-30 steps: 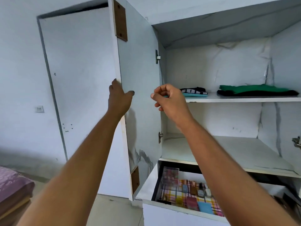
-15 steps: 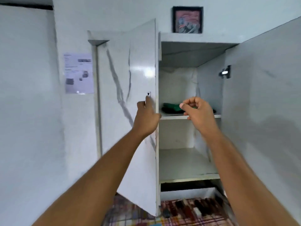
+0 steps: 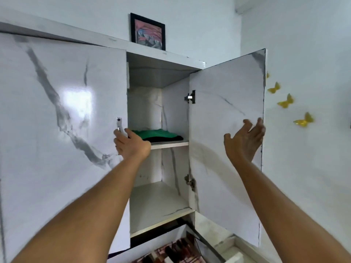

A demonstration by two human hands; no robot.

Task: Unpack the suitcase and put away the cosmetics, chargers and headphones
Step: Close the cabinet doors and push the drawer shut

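I see the left hand (image 3: 131,144) pressed against the free edge of the left cupboard door (image 3: 62,118), its fingers curled at that edge just under the small metal lock (image 3: 119,123); whether they wrap round the edge I cannot tell. The right hand (image 3: 245,141) is spread, palm up and fingers straight, resting against the inner face of the right cupboard door (image 3: 226,130) near its outer edge, holding nothing. That door stands swung wide, with two hinges (image 3: 190,97) showing along its inner side. Between the doors the cupboard is open: a folded green garment (image 3: 154,133) lies on a black one on the upper shelf (image 3: 170,144), and the lower shelf (image 3: 157,205) sits beneath it. At the bottom of my view an open drawer (image 3: 214,243) holds the cosmetics (image 3: 174,251), dark tubes and bottles lying on a checked cloth, blurred. A framed picture (image 3: 147,32) stands on top of the cupboard, and yellow butterfly decorations (image 3: 284,102) are stuck to the wall on the right.
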